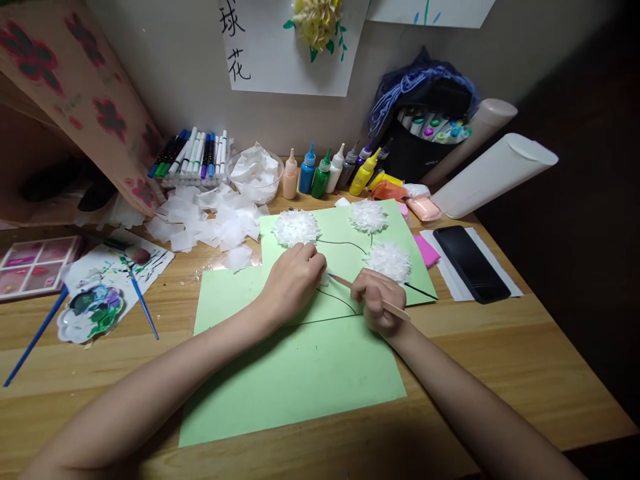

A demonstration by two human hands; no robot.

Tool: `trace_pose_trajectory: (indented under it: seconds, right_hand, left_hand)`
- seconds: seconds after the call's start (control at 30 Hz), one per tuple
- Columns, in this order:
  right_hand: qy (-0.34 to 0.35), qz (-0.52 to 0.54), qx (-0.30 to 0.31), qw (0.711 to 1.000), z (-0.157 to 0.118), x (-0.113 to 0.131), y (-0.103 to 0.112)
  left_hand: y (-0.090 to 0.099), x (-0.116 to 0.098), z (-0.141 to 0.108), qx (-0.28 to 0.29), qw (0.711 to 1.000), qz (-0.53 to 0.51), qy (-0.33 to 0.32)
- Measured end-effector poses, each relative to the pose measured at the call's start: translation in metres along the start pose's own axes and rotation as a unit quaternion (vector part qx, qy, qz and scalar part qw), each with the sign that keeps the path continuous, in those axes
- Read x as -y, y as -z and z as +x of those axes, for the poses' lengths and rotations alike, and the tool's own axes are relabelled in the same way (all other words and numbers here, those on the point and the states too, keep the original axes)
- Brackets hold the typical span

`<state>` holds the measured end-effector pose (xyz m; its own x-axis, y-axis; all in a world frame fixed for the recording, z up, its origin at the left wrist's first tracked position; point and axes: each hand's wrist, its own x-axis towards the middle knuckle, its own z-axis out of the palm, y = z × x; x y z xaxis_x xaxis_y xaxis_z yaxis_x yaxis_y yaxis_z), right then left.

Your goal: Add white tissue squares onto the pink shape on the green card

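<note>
My left hand (295, 280) is closed, its fingertips pinching a small white tissue paper piece (325, 279) over the green paper. In my right hand (379, 299) is a slim light-wood stick (397, 311), its narrow end touching or nearly touching that piece. Beneath both hands lie light green sheets (295, 387) bearing thin black drawn lines. Three fluffy white paper flower heads sit on the upper sheet: one at the left (296, 228), one at the upper right (369, 216) and one beside my right hand (389, 262). My left fingertips are mostly hidden.
Loose white tissue squares (200, 217) lie behind my left arm, near a clear bowl (255, 173) of tissue. Several paint bottles (321, 175) and markers (195, 153) line the wall. A phone (470, 263) rests at right; a paint palette (90, 313) and brushes (143, 303) lie left.
</note>
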<state>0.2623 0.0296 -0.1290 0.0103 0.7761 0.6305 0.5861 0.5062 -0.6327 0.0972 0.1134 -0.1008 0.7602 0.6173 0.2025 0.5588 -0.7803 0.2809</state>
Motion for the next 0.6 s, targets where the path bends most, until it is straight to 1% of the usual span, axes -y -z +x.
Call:
trace_pose_trajectory:
  seconds: [0.23,0.33,0.47,0.53,0.6]
  right_hand:
    - [-0.07,0.023,0.024,0.997,0.004,-0.001,-0.006]
    - [-0.083,0.023,0.034,0.996,0.004,0.0,-0.006]
    - [-0.082,0.022,0.052,0.995,0.004,-0.001,-0.006]
    - [-0.081,0.028,0.058,0.995,0.004,-0.001,-0.006]
    - [-0.085,0.034,0.061,0.994,0.005,-0.002,-0.007]
  left_hand:
    - [-0.003,-0.001,0.003,0.0,1.0,0.02,0.0]
    - [-0.001,0.002,0.0,-0.029,0.999,-0.018,0.016]
    - [0.003,0.014,-0.013,-0.104,0.987,-0.075,0.095]
    - [0.003,0.022,-0.021,-0.107,0.98,-0.094,0.136]
    - [0.0,0.029,-0.028,-0.085,0.977,-0.113,0.159]
